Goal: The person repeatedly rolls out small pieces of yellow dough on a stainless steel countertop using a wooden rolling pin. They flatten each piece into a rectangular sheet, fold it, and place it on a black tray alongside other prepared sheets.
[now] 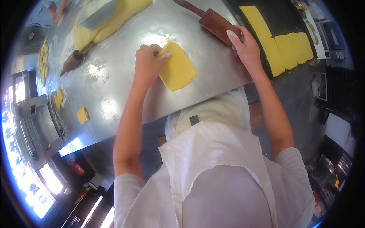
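A flat, rolled-out piece of yellow dough [178,68] lies on the metal worktable [122,68] in front of me. My left hand [152,59] pinches its upper left edge between thumb and fingers. To the right, my right hand [242,42] is closed on the near end of a reddish-brown rolling pin [218,26], with flour on the thumb. The pin's handle points to the upper left. Between the two hands the dough piece lies apart from the pin.
A black tray [271,74] at the right holds several flat yellow dough pieces [273,54]. A large dough mass [122,21] with a metal sheet [97,16] on it lies at upper left. Near it are a second rolling pin [72,60], small dough pieces [83,115] and another person's hands [57,15].
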The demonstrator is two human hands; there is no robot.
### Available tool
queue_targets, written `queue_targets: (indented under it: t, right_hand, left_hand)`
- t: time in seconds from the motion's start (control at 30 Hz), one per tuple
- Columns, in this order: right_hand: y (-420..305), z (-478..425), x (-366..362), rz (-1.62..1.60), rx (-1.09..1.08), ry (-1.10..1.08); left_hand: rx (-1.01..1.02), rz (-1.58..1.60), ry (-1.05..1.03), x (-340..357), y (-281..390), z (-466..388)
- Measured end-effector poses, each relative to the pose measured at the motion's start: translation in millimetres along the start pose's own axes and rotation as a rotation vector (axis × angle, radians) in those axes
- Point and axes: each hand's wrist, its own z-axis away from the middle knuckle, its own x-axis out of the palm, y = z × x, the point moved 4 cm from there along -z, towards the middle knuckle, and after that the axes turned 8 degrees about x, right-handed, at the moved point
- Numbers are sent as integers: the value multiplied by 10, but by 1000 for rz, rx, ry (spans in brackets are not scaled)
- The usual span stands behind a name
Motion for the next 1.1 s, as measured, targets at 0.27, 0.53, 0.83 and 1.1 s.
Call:
queue_targets:
  t: [0.27,0.53,0.83,1.1]
  right_hand:
    - [-95,186,-33,125,-114,120]
    - [-100,203,-27,138,-86,122]
    - [-59,222,24,203,-159,203]
    - [-114,257,44,189,-137,208]
  left_hand:
    - [-91,601,213,-223,291,467]
    - [360,-151,331,-221,1149,791]
    - [433,-121,241,172,393,599]
    - [489,-98,-210,276,334,-23]
